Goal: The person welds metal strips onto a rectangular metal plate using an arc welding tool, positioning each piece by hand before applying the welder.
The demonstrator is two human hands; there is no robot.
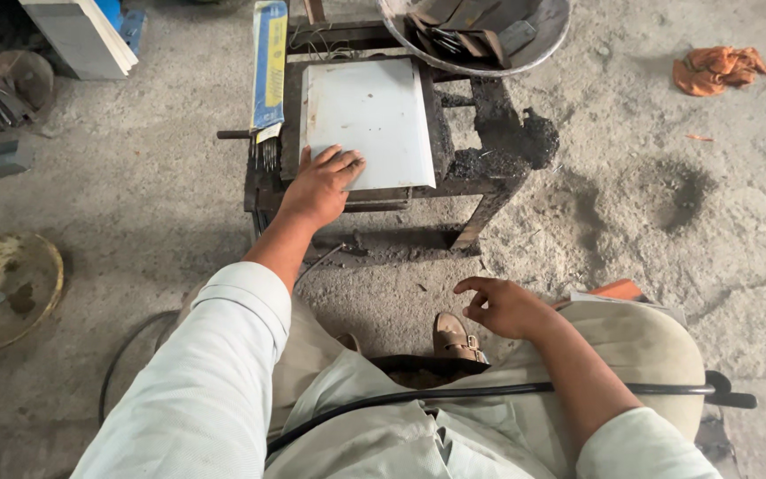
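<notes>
Left hand [319, 184] presses flat, fingers spread, on the white metal sheet [370, 120] atop the sooty iron stand [489, 168] (gripping nothing); right hand [503, 308] hovers loosely curled, empty, over the knee.

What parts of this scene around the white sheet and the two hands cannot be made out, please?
Head view only:
- White sheet: near left corner hidden under the left hand.
- Metal basin: cut off by the top edge.
- Right hand: palm faces away, so a grip cannot be told.
- Stand: top hidden by the sheet.
</notes>
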